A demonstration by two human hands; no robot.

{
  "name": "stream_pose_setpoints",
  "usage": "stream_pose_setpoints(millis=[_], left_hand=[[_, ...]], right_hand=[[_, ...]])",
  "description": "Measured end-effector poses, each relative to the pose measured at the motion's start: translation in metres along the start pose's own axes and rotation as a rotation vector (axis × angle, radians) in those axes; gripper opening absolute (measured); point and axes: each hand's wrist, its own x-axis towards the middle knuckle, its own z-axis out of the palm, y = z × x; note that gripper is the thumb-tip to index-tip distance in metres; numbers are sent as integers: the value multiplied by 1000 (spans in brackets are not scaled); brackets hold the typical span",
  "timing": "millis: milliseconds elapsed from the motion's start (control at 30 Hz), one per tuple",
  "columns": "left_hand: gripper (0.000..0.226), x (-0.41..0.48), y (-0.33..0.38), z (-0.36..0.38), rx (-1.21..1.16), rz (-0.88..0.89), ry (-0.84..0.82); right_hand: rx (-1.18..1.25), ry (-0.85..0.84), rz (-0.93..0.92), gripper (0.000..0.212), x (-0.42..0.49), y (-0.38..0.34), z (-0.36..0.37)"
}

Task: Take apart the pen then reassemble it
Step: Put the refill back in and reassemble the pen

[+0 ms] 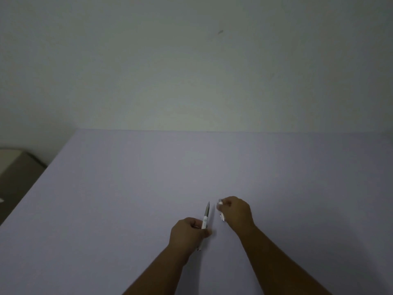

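Left hand (189, 233) gripping pen body (205, 216); right hand (235, 211) pinching detached cap piece (221, 209). Advising: keep axes aligned when rejoining.

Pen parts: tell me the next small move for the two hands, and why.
Probably bring the right hand toward the left hand and line up its small pen piece with the pen body. The two parts are held apart above the table, with the body's tip pointing away. Whether this is disassembly or reassembly is unclear.
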Motion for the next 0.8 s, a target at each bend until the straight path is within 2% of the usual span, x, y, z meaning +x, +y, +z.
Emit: stream_pose_setpoints(millis=[100, 233, 533, 800], left_hand=[[18, -2, 2, 2, 17, 10, -10], [17, -6, 5, 7, 48, 24, -35], [17, -15, 10, 20, 42, 70, -46], [21, -21, 13, 30, 41, 86, -61]], right_hand=[[473, -30, 126, 14, 2, -16, -14], [740, -66, 190, 19, 2, -28, -26], [691, -219, 174, 16, -21, -21, -38], [668, -221, 192, 13, -32, -10, -45]])
